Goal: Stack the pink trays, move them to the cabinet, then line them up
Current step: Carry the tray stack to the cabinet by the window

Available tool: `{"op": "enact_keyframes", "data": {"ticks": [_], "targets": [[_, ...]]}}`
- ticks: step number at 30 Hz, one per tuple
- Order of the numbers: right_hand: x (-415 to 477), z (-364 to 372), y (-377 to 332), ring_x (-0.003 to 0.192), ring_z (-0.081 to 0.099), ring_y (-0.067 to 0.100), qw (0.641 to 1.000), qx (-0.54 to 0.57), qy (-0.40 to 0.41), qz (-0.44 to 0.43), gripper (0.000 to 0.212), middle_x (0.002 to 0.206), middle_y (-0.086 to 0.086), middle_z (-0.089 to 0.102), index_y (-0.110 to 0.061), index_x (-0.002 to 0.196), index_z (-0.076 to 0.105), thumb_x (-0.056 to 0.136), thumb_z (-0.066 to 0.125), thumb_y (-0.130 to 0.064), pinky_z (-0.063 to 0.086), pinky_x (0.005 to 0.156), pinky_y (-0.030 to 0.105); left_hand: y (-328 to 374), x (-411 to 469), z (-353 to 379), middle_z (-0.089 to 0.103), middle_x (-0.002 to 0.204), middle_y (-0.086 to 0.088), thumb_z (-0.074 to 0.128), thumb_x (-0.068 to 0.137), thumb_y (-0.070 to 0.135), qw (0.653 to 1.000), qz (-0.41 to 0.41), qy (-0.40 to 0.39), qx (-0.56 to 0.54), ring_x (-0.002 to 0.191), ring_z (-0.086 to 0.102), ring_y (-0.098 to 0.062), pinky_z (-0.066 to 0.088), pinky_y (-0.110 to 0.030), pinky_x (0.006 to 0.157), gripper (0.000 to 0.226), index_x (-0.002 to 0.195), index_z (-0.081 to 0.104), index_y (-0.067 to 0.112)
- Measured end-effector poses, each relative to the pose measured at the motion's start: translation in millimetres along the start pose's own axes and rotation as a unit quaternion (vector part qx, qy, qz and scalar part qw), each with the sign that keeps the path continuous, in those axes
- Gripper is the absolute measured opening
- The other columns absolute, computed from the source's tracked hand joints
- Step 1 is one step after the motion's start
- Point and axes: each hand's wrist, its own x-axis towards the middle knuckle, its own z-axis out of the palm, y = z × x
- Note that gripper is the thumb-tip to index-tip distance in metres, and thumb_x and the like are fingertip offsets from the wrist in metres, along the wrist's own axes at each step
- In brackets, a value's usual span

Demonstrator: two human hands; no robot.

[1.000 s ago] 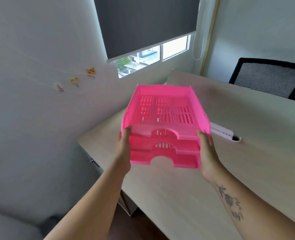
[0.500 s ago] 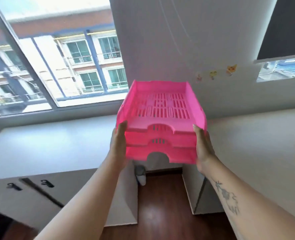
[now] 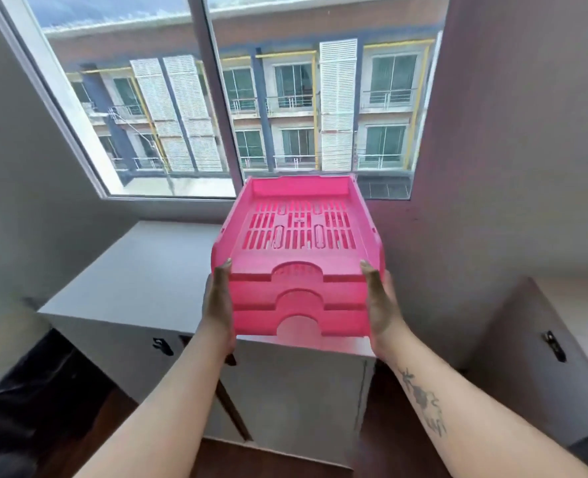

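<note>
Three pink slotted trays are nested in one stack [image 3: 299,260], held in the air in front of me. My left hand [image 3: 218,305] grips the stack's left side and my right hand [image 3: 382,305] grips its right side, thumbs on the top rim. The stack hovers over the right part of the white cabinet [image 3: 140,270] below the window. The stack hides the cabinet top under it.
A large window [image 3: 237,108] fills the wall behind the cabinet. The cabinet has doors with dark handles [image 3: 163,346]. Another white unit [image 3: 561,339] stands at the right, across a gap of dark wood floor. A black bag [image 3: 44,381] lies at lower left.
My view has turned left from the desk to the window cabinet. Both hands have carried the stack along, and it now hangs over the cabinet's top.
</note>
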Motion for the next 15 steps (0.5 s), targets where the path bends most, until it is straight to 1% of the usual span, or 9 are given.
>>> {"op": "enact_keyframes", "data": {"ticks": [2,3,4,6,7,9,11,13,15], "targets": [[12.0,32.9,4.2,0.116,0.059,0.021,1.0,-0.008,0.014,0.017,0.106,0.13,-0.001,0.063,-0.033,0.139,0.046,0.053,0.054,-0.094,0.047,0.096,0.051,-1.7,22.7,-25.3,0.075,0.108,-0.014,0.037,0.093,0.063,1.0,-0.021,0.014,0.001,0.096,0.073,-0.037,0.059,-0.059,0.075,0.052,0.122,0.063,0.027],[19.3,44.7,6.4,0.112,0.06,0.019,0.999,-0.01,0.018,0.025,0.099,0.127,-0.001,0.064,-0.034,0.135,0.048,0.055,0.056,-0.092,0.048,0.093,0.048,-2.5,33.8,-35.1,0.074,0.109,-0.015,0.038,0.092,0.064,0.999,-0.028,0.015,0.002,0.096,0.073,-0.038,0.058,-0.062,0.075,0.053,0.122,0.063,0.028],[25.9,55.2,9.3,0.11,0.061,0.017,0.999,-0.014,0.021,0.034,0.086,0.124,-0.001,0.065,-0.038,0.129,0.051,0.059,0.057,-0.088,0.049,0.092,0.048,-4.2,44.2,-43.8,0.074,0.11,-0.015,0.04,0.091,0.065,0.999,-0.032,0.013,0.002,0.097,0.072,-0.039,0.057,-0.064,0.076,0.053,0.122,0.063,0.03],[37.4,72.3,15.5,0.115,0.059,0.021,0.998,-0.024,0.036,0.045,0.061,0.124,-0.002,0.064,-0.051,0.116,0.053,0.065,0.058,-0.083,0.047,0.097,0.053,-9.0,62.7,-58.7,0.073,0.111,-0.015,0.043,0.089,0.066,0.999,-0.037,0.016,0.0,0.1,0.071,-0.04,0.056,-0.065,0.078,0.049,0.122,0.062,0.034],[41.3,78.4,19.6,0.118,0.057,0.021,0.998,-0.023,0.043,0.045,0.054,0.126,-0.003,0.062,-0.054,0.112,0.052,0.066,0.057,-0.081,0.045,0.099,0.054,-11.8,70.2,-64.6,0.073,0.112,-0.015,0.044,0.089,0.064,0.999,-0.034,0.017,0.002,0.101,0.07,-0.04,0.056,-0.065,0.079,0.046,0.122,0.061,0.036],[43.8,88.9,25.4,0.119,0.052,0.02,0.997,-0.024,0.054,0.041,0.058,0.125,-0.008,0.059,-0.049,0.118,0.049,0.068,0.055,-0.076,0.042,0.098,0.051,-20.6,81.3,-75.4,0.071,0.115,-0.015,0.046,0.088,0.063,0.999,-0.038,0.007,0.004,0.106,0.068,-0.039,0.054,-0.064,0.084,0.046,0.125,0.059,0.039],[43.2,95.0,29.1,0.117,0.047,0.017,0.997,-0.044,0.057,0.041,0.056,0.121,-0.015,0.055,-0.047,0.125,0.043,0.074,0.052,-0.069,0.036,0.095,0.047,-30.7,86.1,-84.2,0.068,0.121,-0.012,0.05,0.083,0.069,0.999,-0.049,-0.009,0.013,0.114,0.063,-0.038,0.048,-0.066,0.092,0.054,0.13,0.054,0.042],[46.4,92.9,30.3,0.119,0.049,0.018,0.994,-0.08,0.06,0.048,0.057,0.123,-0.012,0.057,-0.041,0.128,0.045,0.077,0.051,-0.067,0.038,0.098,0.046,-36.5,86.7,-89.7,0.066,0.125,-0.008,0.053,0.078,0.074,0.998,-0.058,-0.016,0.031,0.12,0.059,-0.035,0.044,-0.065,0.098,0.059,0.13,0.052,0.045],[56.3,84.7,22.7,0.119,0.059,0.023,0.99,-0.127,0.047,0.034,0.074,0.127,-0.003,0.064,-0.034,0.134,0.05,0.073,0.056,-0.075,0.046,0.102,0.053,-30.0,89.5,-92.8,0.068,0.121,-0.007,0.053,0.081,0.069,0.996,-0.043,-0.026,0.068,0.114,0.064,-0.028,0.051,-0.056,0.095,0.05,0.124,0.056,0.045]]}}
